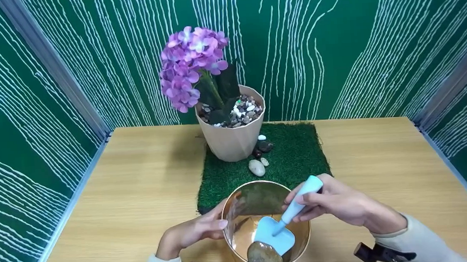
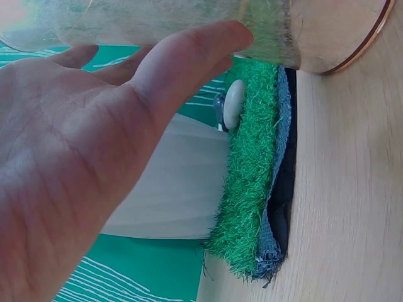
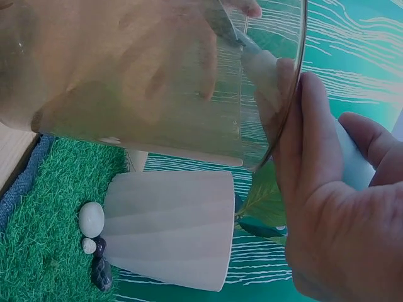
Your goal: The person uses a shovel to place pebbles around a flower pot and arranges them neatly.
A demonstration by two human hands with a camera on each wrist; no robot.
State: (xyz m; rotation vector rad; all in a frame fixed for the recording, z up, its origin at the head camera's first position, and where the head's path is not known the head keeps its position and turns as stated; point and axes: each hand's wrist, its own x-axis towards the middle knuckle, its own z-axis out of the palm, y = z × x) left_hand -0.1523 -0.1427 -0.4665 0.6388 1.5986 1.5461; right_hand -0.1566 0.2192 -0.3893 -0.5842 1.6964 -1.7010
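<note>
My right hand [image 1: 335, 201] grips the handle of a light blue toy shovel [image 1: 275, 235], its blade tilted down inside a clear amber container [image 1: 233, 212]. Against the blade's lower edge in the container is a large, shiny brown stone [image 1: 264, 254]; I cannot tell whether the blade supports it. At the container's left side, my left hand [image 1: 201, 230] holds the outer wall, thumb in front and fingers farther back. In the right wrist view, the shovel handle [image 3: 354, 157] passes behind the fingers of the right hand [image 3: 340, 207].
Behind the container, a pale pot [image 1: 232, 141] with purple flowers [image 1: 191, 64] and pebbles stands on an artificial grass mat [image 1: 295, 151]. A whitish stone [image 1: 257, 168] and several smaller ones lie beside the pot. Green patterned panels [image 1: 293, 42] enclose the wooden table [image 1: 147, 176].
</note>
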